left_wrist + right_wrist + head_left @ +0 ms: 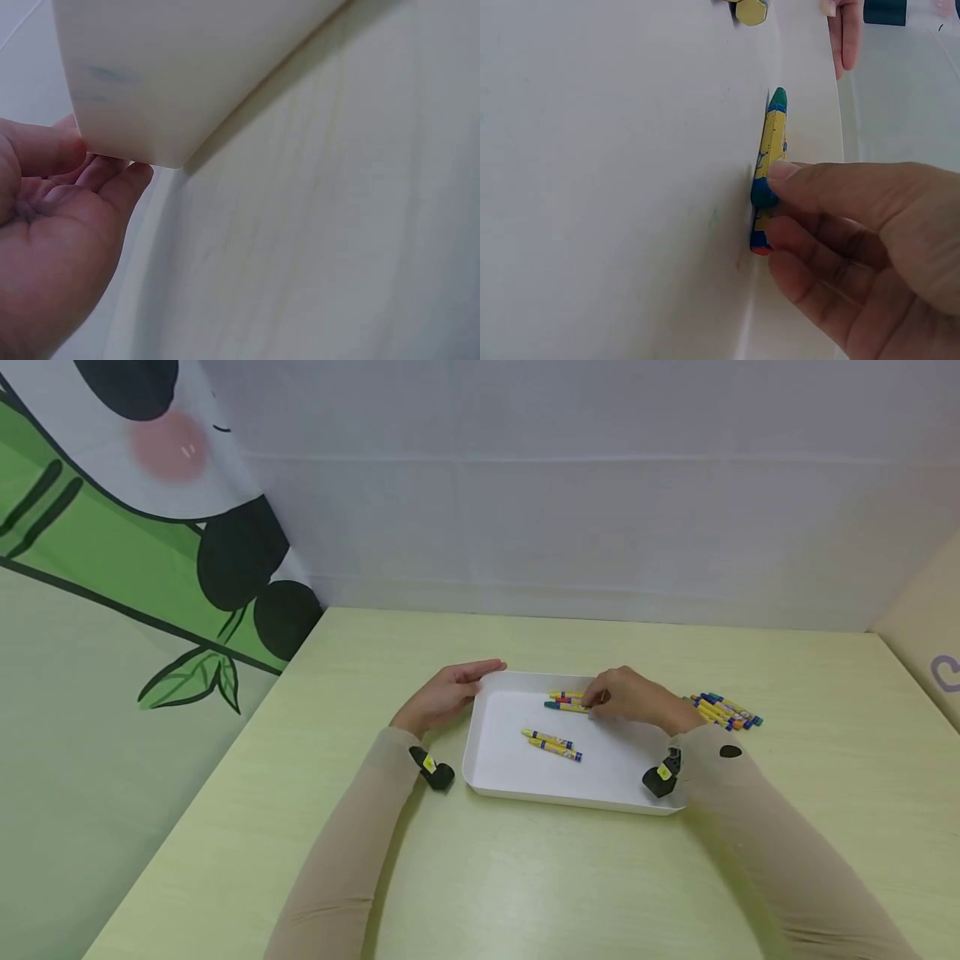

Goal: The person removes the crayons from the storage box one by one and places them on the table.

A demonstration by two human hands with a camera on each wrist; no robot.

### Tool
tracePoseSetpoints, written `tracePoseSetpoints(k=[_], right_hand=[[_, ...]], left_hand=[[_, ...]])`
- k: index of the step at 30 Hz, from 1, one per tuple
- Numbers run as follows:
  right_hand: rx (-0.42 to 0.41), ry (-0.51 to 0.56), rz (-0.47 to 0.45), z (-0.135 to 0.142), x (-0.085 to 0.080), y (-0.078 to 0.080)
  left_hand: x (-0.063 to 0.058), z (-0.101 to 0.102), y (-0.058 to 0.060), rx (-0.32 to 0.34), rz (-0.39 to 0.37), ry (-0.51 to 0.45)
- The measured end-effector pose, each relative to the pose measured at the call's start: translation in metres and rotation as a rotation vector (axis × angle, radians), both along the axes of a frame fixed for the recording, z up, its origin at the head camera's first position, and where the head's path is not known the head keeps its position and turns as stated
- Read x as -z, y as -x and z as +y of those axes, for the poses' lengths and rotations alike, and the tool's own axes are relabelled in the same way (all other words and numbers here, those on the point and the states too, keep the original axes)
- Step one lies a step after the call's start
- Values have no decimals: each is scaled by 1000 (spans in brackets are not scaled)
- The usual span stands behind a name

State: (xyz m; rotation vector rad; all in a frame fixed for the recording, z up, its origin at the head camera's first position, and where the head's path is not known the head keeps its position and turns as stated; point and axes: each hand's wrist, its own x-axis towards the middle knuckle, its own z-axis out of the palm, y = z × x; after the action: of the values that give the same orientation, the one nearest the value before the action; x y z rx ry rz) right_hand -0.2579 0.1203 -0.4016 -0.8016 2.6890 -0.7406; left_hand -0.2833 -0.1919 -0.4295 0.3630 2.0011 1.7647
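A white tray (510, 777) lies on the table. My left hand (450, 693) holds its far left corner; in the left wrist view the thumb and fingertips meet the tray wall (142, 90). My right hand (626, 697) is over the tray's far side and pinches a green crayon (775, 139), its thumb on the yellow wrapper. The blue-banded end of a red crayon (761, 241) shows under the fingertips. A yellow-wrapped crayon (562, 695) lies beyond these two, partly hidden by the hand. Two more yellow-wrapped crayons, one nearer (555, 749) and one behind it (546, 737), lie mid-tray.
A pile of several crayons (723, 712) lies on the table (525, 877) right of the tray, partly behind my right wrist. A pale wall (570, 543) rises behind the table. A printed panda panel (150, 568) stands at the left.
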Motion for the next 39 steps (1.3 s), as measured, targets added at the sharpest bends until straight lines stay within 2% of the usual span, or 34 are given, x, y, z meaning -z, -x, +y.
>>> tracePoseSetpoints(k=[6,12,24,32,39], right_hand=[[11,-29,-13,-2,1,0],[-7,-18,6,-1,5,1],[-28,0,20,3,6,5],[-17,50,19,9,-1,6],[0,35,14,17,-9,7]], left_hand=[[1,1,1,10,2,-5],[1,2,1,-2,-26,-23],[-2,4,0,-7,-17,-31],[-1,5,1,-11,-10,-27],[-2,7,3,-15,-7,-27]])
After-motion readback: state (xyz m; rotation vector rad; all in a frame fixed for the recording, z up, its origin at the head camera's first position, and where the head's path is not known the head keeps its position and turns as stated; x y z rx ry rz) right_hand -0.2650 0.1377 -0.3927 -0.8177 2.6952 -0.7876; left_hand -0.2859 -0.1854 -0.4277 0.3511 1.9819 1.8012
